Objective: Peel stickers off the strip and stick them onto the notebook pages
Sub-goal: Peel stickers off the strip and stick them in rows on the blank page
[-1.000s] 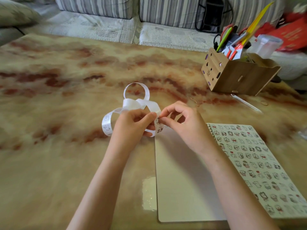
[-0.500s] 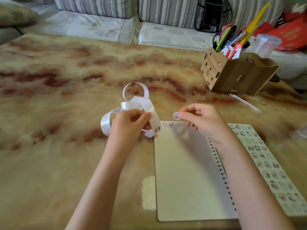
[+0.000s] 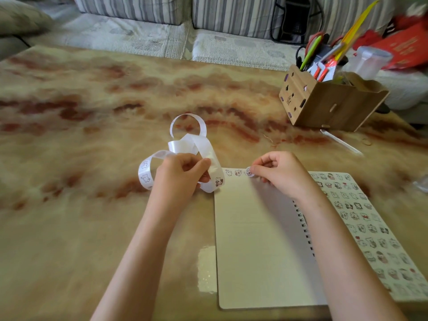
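Observation:
A white curled sticker strip (image 3: 199, 144) loops above and around my left hand (image 3: 181, 174), which pinches it just left of the notebook. The spiral notebook (image 3: 259, 239) lies open, its left page blank and cream, its right page (image 3: 370, 228) covered in small stickers. My right hand (image 3: 280, 173) holds a small round sticker (image 3: 249, 171) by the fingertips at the top edge of the blank page, next to two stickers (image 3: 233, 173) stuck there.
A wooden pen holder (image 3: 328, 98) with scissors and pens stands at the back right of the marbled table (image 3: 92, 135). A clear pen (image 3: 340, 141) lies in front of it. A striped sofa (image 3: 162, 17) runs behind the table.
My right hand pulled a sticker off the strip, carried it right, then lowered it onto the top edge of the blank page. My left hand stayed on the strip.

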Tool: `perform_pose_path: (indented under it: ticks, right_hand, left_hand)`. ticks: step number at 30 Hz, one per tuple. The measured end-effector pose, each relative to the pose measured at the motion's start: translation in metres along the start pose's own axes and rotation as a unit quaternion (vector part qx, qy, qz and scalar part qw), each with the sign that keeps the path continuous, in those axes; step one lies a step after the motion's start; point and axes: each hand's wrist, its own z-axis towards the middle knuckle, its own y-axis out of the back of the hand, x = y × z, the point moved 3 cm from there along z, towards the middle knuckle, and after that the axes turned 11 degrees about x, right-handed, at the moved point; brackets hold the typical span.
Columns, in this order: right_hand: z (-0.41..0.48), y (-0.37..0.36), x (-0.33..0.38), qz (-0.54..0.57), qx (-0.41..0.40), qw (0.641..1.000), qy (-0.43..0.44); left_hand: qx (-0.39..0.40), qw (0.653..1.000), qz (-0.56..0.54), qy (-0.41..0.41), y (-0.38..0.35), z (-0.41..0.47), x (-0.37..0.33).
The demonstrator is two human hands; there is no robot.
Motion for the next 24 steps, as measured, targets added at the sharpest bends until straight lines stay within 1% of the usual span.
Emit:
perform_pose_path:
  ticks: [9, 24]
  right_hand:
    - [0.0034, -0.0025, -0.0033, 0.010, 0.011, 1.000, 0.001]
    - [0.0040, -0.0052, -0.0051, -0.014, -0.019, 1.000, 0.019]
  left_hand:
    - [0.001, 1.000, 0.001, -0.002, -0.0002, 0.0011, -0.0009]
    - [0.007, 1.000, 0.000, -0.008, 0.0002, 0.0003, -0.0022]
